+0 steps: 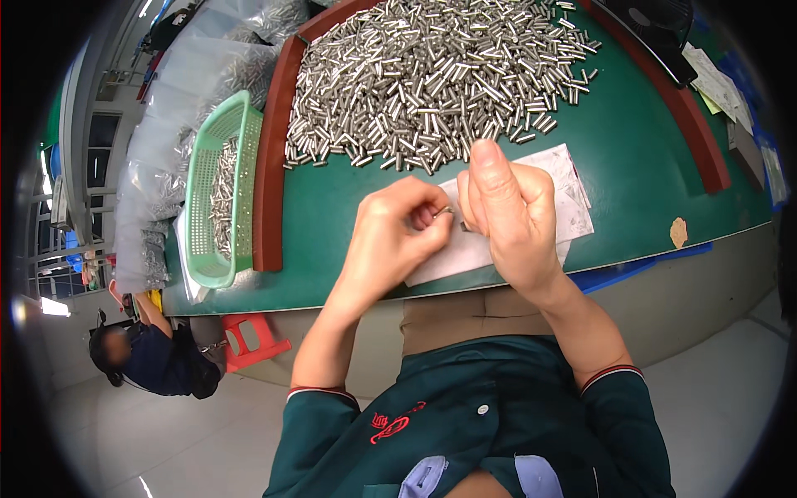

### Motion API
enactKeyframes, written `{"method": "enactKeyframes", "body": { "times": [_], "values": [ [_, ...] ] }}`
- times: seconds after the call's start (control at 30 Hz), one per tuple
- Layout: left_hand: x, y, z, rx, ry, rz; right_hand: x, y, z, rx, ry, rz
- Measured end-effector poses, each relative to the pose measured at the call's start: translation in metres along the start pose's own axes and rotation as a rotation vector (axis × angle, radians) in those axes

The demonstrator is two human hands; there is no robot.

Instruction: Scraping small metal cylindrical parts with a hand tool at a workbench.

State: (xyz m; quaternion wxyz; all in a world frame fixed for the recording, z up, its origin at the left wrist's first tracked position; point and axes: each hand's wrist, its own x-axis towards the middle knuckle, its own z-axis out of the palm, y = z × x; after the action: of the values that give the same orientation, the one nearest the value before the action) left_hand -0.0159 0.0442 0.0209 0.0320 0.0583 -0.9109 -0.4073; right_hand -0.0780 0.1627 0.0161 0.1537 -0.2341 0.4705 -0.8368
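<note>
Head view: green basket [202, 217] holds metal pins [222, 199]; bags [178, 100] alongside.

- We cannot make out the small metal piece [446, 211] pinched at the fingertips of our left hand [397, 236]; most of it is covered.
- Our right hand [506, 212] curls shut, so whatever sits against its fingers is hidden.
- The white paper sheet [564, 199] lies partly under both hands; its print is too small to tell.
- The pile of metal pins [432, 75] runs off the far edge.
- Pins inside the green basket [217, 195] blur through its mesh.
- The clear bags [166, 141] on the left show only a grey blur.
- The black object [656, 29] at the far right is cut off.
</note>
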Motion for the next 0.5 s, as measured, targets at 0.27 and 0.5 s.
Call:
{"method": "enactKeyframes", "body": {
  "times": [0.27,0.5],
  "values": [
    [-0.006,-0.031,-0.008,-1.248,-0.077,-0.428,0.001,0.001,-0.007,0.092,-0.007,0.068],
    [-0.004,-0.030,-0.010,-1.198,-0.086,-0.461,0.003,0.002,-0.006,0.112,0.014,0.062]
  ]
}}
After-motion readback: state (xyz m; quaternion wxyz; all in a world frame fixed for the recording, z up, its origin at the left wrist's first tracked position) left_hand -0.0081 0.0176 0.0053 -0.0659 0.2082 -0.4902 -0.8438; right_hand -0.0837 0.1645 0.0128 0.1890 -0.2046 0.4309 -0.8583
